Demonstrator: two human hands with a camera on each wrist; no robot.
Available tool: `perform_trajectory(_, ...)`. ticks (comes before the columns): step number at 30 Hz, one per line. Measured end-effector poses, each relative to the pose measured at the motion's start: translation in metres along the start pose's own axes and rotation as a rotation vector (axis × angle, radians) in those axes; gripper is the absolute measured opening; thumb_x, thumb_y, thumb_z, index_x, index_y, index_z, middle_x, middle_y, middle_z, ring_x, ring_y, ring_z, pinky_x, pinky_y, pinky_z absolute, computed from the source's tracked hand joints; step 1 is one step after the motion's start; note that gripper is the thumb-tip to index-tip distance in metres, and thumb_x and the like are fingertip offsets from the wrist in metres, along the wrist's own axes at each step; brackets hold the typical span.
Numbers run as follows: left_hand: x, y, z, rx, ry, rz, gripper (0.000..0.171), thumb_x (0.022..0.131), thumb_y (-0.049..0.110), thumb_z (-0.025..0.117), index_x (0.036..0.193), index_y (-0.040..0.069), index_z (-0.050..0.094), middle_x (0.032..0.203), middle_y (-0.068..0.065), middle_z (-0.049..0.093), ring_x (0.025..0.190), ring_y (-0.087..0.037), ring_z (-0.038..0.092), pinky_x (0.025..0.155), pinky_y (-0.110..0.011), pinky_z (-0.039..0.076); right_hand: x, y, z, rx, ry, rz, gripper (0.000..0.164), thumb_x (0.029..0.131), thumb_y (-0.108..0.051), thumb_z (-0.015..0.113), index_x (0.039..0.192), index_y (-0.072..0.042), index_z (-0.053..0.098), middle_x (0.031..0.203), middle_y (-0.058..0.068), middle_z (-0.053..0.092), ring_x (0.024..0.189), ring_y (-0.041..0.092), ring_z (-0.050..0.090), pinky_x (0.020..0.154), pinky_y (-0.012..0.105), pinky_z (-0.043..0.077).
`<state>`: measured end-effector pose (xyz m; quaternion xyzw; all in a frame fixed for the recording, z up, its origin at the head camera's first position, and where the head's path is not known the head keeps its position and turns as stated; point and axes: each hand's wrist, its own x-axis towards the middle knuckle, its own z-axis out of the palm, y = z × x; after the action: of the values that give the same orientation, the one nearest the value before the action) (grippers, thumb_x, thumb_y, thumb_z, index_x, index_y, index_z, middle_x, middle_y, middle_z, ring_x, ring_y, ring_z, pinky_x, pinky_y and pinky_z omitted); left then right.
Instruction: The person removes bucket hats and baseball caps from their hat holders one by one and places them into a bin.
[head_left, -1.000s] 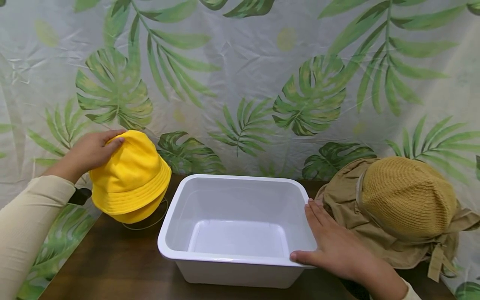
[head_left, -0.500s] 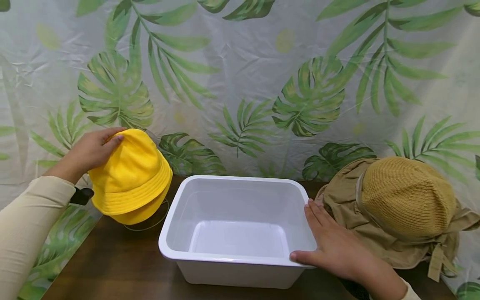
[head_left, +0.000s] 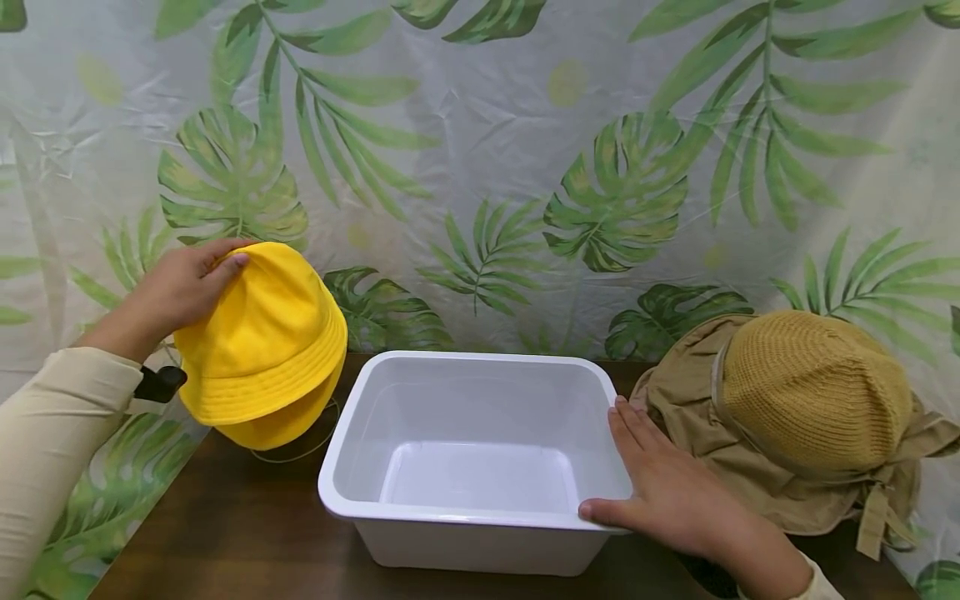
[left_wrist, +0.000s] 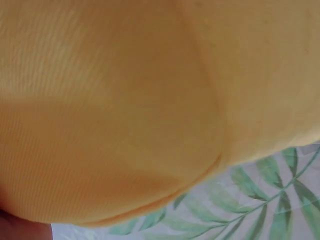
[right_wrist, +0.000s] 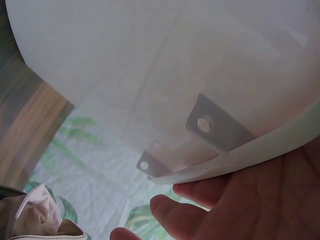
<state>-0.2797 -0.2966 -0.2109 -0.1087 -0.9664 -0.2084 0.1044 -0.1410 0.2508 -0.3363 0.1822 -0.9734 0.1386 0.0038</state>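
Note:
At the left, my left hand (head_left: 183, 287) grips the crown of a yellow bucket hat (head_left: 270, 333), thumb over its top. Another yellow hat (head_left: 273, 429) shows below its brim, with a thin strap loop beside it on the table. Yellow fabric (left_wrist: 125, 100) fills most of the left wrist view. A white plastic tub (head_left: 480, 357) stands in the middle with nothing inside. My right hand (head_left: 678, 496) rests on the tub's right rim, fingers extended and thumb on the front corner. Tabs with holes (right_wrist: 215, 122) show under that rim in the right wrist view.
A mustard knitted hat (head_left: 817, 396) sits on a khaki wide-brimmed hat (head_left: 690, 400) with tie straps at the right. Dark wooden table (head_left: 247, 525) lies under everything. A leaf-patterned cloth (head_left: 480, 125) hangs close behind.
My left hand has raised the yellow bucket hat slightly, so its brim stands further from the yellow hat below. The right hand and tub stay almost where they were.

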Motion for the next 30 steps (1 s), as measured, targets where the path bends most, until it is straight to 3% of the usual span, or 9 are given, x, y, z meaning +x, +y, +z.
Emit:
perform_trajectory(11, -0.006, 0.022, -0.011, 0.0, 0.112, 0.138, 0.051, 0.107, 0.038, 0.037, 0.147, 0.009, 0.049, 0.14, -0.034, 0.047, 0.126, -0.056, 0.041, 0.099, -0.07, 0.032, 0.001, 0.0, 0.001, -0.008, 0.012, -0.01, 0.12, 0.079, -0.081, 0.055, 0.154, 0.006, 0.022, 0.162, 0.022, 0.014, 0.147, 0.04, 0.016, 0.11, 0.062, 0.029)
perform_trajectory(21, -0.012, 0.048, -0.02, -0.004, 0.165, 0.203, 0.045, 0.107, 0.036, 0.042, 0.145, 0.015, 0.053, 0.134, -0.032, 0.054, 0.12, -0.054, 0.048, 0.094, -0.066, 0.037, 0.001, 0.0, 0.0, -0.006, 0.014, -0.013, 0.118, 0.08, -0.079, 0.056, 0.155, 0.005, 0.022, 0.162, 0.022, 0.014, 0.147, 0.041, 0.018, 0.106, 0.065, 0.032)
perform_trajectory(30, -0.019, 0.077, -0.021, -0.023, 0.174, 0.257, 0.043, 0.106, 0.035, 0.046, 0.144, 0.018, 0.056, 0.138, -0.024, 0.055, 0.125, -0.05, 0.047, 0.098, -0.065, 0.037, 0.001, 0.0, 0.0, -0.018, 0.013, -0.006, 0.117, 0.08, -0.078, 0.058, 0.155, 0.005, 0.022, 0.163, 0.021, 0.015, 0.147, 0.041, 0.019, 0.104, 0.064, 0.034)
